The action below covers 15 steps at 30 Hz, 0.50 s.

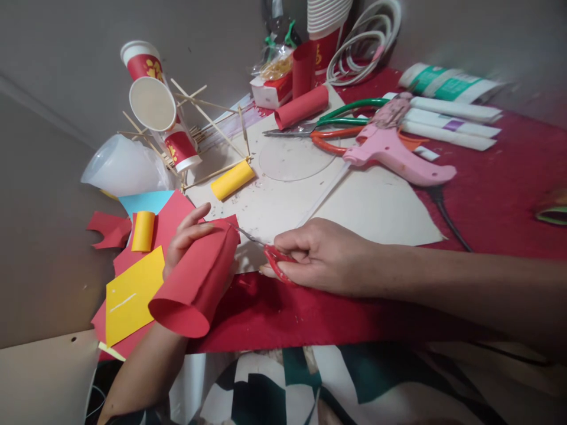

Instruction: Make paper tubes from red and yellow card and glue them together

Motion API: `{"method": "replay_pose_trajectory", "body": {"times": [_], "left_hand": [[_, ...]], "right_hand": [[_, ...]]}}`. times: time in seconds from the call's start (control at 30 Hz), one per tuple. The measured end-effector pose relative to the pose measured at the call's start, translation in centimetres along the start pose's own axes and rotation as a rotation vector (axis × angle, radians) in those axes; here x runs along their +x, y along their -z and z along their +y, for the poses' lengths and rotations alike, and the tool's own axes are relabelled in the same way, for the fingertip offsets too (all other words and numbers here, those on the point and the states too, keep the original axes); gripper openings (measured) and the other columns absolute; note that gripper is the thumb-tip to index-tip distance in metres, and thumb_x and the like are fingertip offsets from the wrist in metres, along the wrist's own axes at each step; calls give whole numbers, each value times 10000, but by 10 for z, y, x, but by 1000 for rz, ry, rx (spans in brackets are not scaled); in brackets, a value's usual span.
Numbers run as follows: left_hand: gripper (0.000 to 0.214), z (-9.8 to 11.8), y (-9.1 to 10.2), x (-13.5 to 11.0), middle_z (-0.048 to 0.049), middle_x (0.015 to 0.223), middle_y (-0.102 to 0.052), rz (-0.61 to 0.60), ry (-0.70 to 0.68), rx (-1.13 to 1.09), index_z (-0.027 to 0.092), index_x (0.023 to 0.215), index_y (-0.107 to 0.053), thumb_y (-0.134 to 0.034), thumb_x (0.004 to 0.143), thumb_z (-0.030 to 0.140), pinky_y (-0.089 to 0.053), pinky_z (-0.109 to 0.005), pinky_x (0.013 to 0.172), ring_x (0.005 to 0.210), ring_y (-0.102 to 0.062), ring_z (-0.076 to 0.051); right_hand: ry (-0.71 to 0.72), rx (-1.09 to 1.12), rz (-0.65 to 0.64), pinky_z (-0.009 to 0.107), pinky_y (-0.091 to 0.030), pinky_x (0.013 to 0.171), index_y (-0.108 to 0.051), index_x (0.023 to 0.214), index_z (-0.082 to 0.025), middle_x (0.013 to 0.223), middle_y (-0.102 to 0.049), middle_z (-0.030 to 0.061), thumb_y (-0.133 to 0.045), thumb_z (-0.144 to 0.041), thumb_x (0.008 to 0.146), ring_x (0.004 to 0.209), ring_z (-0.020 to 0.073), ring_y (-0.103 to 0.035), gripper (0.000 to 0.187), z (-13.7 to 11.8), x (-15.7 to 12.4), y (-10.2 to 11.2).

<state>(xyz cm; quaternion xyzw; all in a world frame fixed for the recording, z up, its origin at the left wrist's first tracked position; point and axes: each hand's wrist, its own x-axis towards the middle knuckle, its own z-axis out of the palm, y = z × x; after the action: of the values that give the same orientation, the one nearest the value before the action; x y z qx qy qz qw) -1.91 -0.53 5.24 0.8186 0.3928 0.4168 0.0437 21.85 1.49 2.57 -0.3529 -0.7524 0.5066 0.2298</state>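
My left hand (186,236) is wrapped round a rolled red paper tube (195,283), which hides most of the palm; its fingers curl over the tube's top edge. My right hand (321,255) grips small red-handled scissors (277,260), whose blades (248,235) point left and touch the top end of the red tube. Both hands rest over the front of a table covered in red cloth (496,200).
A pink glue gun (394,150) and larger scissors (336,127) lie on a beige sheet (381,206). Behind stand paper cups on a stick frame (177,127), yellow rolls (233,180), a red roll (301,107), glue sticks (452,118) and stacked cups (325,23). Red and yellow paper (133,295) lies at left.
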Motion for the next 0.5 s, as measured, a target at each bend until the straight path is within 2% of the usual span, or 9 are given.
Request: {"method": "replay_pose_trajectory", "body": {"times": [0.17,0.3,0.4,0.5], "left_hand": [[550,1,-3,0,-81,1383,-605,29,23,39,298,1340,-554,-757,855,461,-427,-569,1168,1353,-563,-313],[614,1,-5,-4,-88,1462,-529,41,147,-2,338,1430,-497,-747,875,419,-410,-586,1192,1411,-499,-336],[588,1,-6,-7,-92,1388,-584,95,191,-19,280,1381,-534,-759,861,439,-384,-567,1216,1367,-543,-312],[507,1,-7,-7,-80,1255,-655,121,152,62,234,1292,-576,-777,852,385,-330,-581,1241,1294,-607,-284]], "right_hand": [[32,33,36,216,-262,483,-434,537,-196,475,-320,-70,-571,-378,796,479,65,-283,345,1,-1,-1],[-14,29,49,224,-263,483,-448,544,-197,461,-308,-75,-548,-394,821,462,64,-280,354,-1,-1,-1],[-47,43,46,229,-254,476,-476,552,-195,462,-309,-74,-540,-424,839,458,65,-276,372,-2,-1,-1],[-72,109,25,225,-248,470,-500,565,-191,483,-312,-72,-589,-444,820,475,66,-280,370,-3,0,-1]]}}
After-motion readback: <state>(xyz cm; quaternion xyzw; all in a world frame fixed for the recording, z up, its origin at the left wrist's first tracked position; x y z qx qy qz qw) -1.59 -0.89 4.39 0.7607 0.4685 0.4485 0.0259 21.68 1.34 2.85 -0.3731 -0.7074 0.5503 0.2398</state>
